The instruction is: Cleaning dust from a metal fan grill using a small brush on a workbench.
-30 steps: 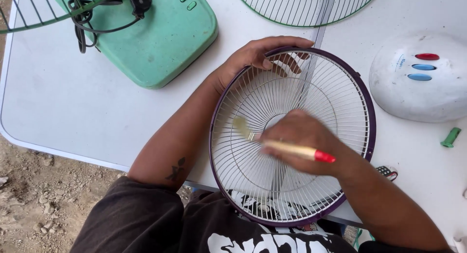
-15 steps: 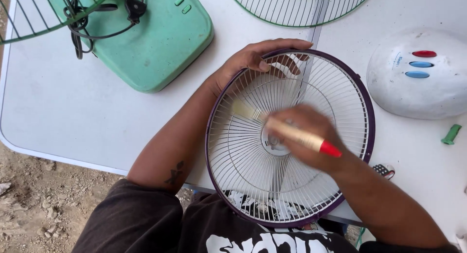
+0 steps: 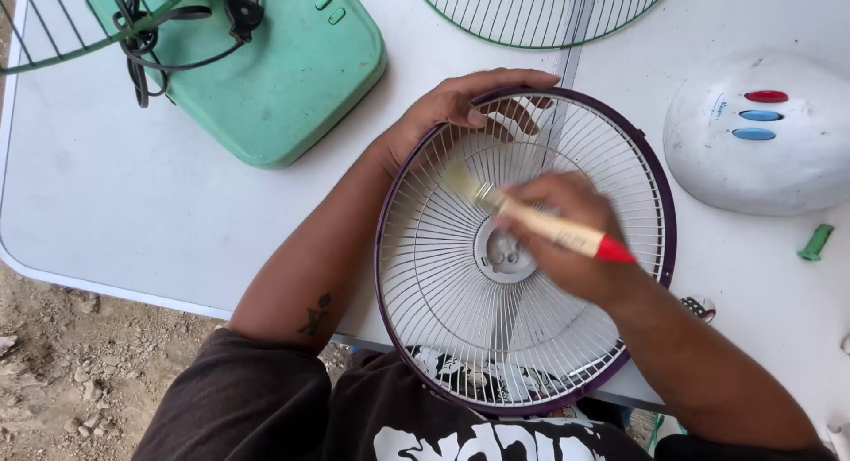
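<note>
Fan grille (image 3: 443, 319), white wire with a purple rim, lies flat on the white table (image 3: 133, 213), its near edge overhanging the table toward the person.

Left hand (image 3: 465, 102): fingers curled over the grille's far rim, clamping it in place. Thumb lies along the rim, fingertips reach through to the inner wires.

Right hand (image 3: 567, 235): closed around a paintbrush (image 3: 540, 224) (pale wooden handle, red end). It hovers just above the grille's hub. The bristles touch the wires up-left of the hub; the hand is slightly blurred.

Step in hand, by judgement: brushing dust off the grille wires, the stroke working the sector between hub and far-left rim.

Next move would likely call for firm pressure on the far rim, since the grille overhangs and could tip, and for turning the grille to bring unbrushed wires under the bristles.

Around the grille: green fan base (image 3: 283, 71) with black cord (image 3: 146, 45) to the far left, a green grille (image 3: 540, 14) beyond, a white base (image 3: 761, 133) to the right, and a small green peg (image 3: 815, 241) further right.
</note>
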